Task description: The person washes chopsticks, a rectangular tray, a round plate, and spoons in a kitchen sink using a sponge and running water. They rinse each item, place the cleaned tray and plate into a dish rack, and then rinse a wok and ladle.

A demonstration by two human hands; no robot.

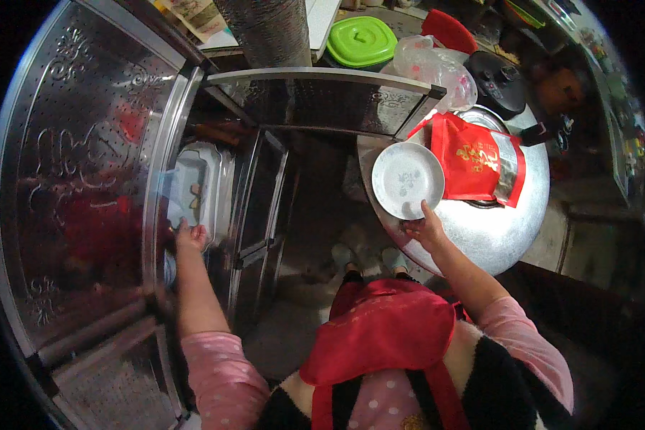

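My right hand (424,230) holds a white plate (406,180) by its near rim, thumb on top. The plate has a small grey floral print and is over the left edge of a round metal tabletop (508,234). On the left, my left hand (192,236) reaches into an opened metal cabinet, at the near end of a white rectangular dish (210,185). A few small brownish pieces (194,196) lie in the dish. A bluish translucent sheet (167,188) shows beside the cabinet's frame. Whether my left fingers grip the dish or the sheet is unclear.
The embossed cabinet door (86,177) is at left, and another door panel (328,102) projects across the front. On the table lie a red printed food pouch (470,161), a plastic bag (435,67) and a black appliance (495,83). A green-lidded container (361,42) stands behind.
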